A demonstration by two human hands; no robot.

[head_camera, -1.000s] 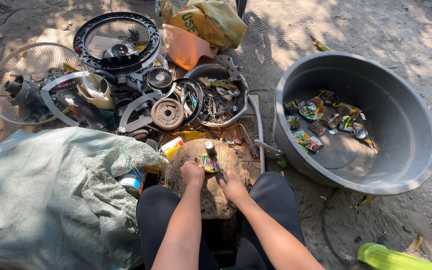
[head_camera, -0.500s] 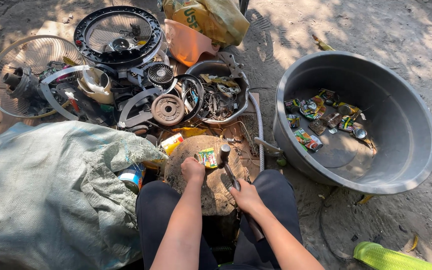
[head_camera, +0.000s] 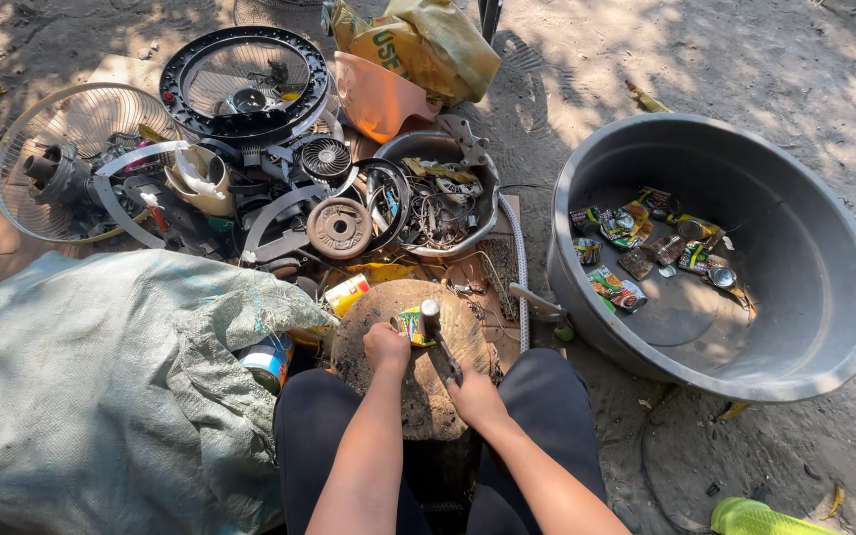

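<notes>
Sandy ground held a wooden stump (head_camera: pixel 418 396) between the knees. Left hand (head_camera: pixel 385 347) pinched a flattened can (head_camera: pixel 410 324) on it; right hand (head_camera: pixel 475 396) gripped a hammer (head_camera: pixel 438 337), its head touching the can. At two o'clock sat a grey basin (head_camera: pixel 795 367).

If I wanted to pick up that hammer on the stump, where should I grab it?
Probably by the handle's near end, where the right hand already grips it, coming from the person's side. The hammer lies with its metal head pointing away over the flattened can on the wooden stump, beside the left hand.
</notes>
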